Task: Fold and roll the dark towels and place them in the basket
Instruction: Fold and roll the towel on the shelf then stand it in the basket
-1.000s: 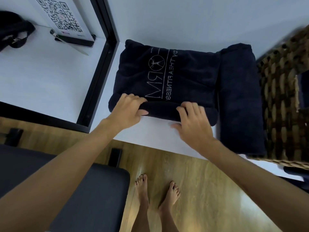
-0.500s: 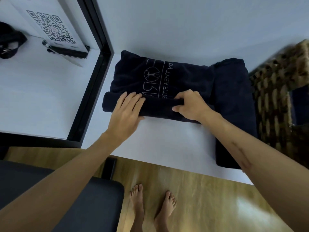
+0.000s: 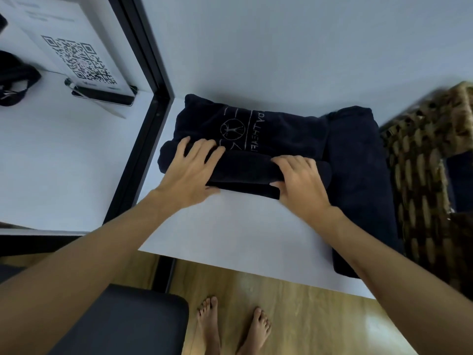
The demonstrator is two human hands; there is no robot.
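- Head view, far left: a dark strap or bag [image 3: 15,80] lies on the white surface at the frame edge, partly cut off.
- Next to it, a QR code sign [image 3: 76,57] stands tilted in a dark base; its smaller print is too blurred to read.
- A black frame post [image 3: 146,103] runs down and splits that surface from my white table [image 3: 230,226].
- Lower left, a dark padded seat [image 3: 122,321] sits below my forearm, over the wood floor.
- My left hand [image 3: 190,170] lies flat on the left end of the rolled part of the dark towel [image 3: 268,134], fingers spread wide and straight, pressing down, thumb at the near edge.
- That towel lies on the table against the back wall. Its near edge is rolled up into a thick tube; the far half lies flat with pale logo lettering face up.
- My right hand [image 3: 300,183] rests on the right end of the roll, fingers bent over the top, thumb tucked against the near side, so I am gripping the roll.
- My bare feet [image 3: 230,326] show on the floor below the table edge.
- Right of the roll, touching it, a second dark towel [image 3: 358,175] lies folded in a long strip reaching the table's near edge.
- Far right, the woven basket [image 3: 422,175] sits just beside that strip; something dark shows inside, unclear what.
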